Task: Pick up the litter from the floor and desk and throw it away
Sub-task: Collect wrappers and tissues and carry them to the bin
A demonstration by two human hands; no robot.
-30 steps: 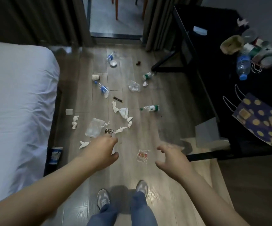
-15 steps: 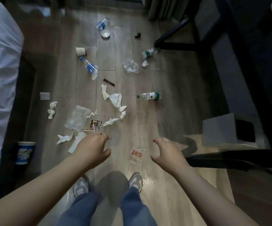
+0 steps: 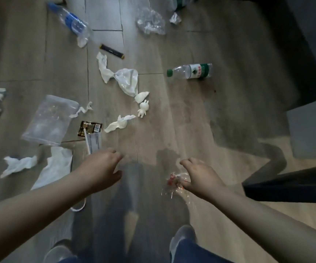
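Litter is strewn over the wooden floor. A clear wrapper with red print (image 3: 174,184) lies just left of my right hand (image 3: 200,175), whose fingers hang apart right beside it. My left hand (image 3: 101,168) hovers empty with curled, spread fingers near a brown snack packet (image 3: 90,128) and a white straw wrapper (image 3: 93,143). Crumpled tissues (image 3: 120,123) lie ahead, along with a clear zip bag (image 3: 49,120), a white plastic bag (image 3: 127,80), a green-capped bottle (image 3: 191,71) and a blue-labelled bottle (image 3: 72,21).
A grey box (image 3: 310,130) stands at the right, with a dark desk leg (image 3: 290,185) below it. A small white rabbit figure (image 3: 143,109) and a black stick (image 3: 111,51) lie among the litter. My shoes (image 3: 183,238) are at the bottom.
The view has dropped closer to the floor. Both hands have come down, and my right hand now sits beside the red-printed wrapper.
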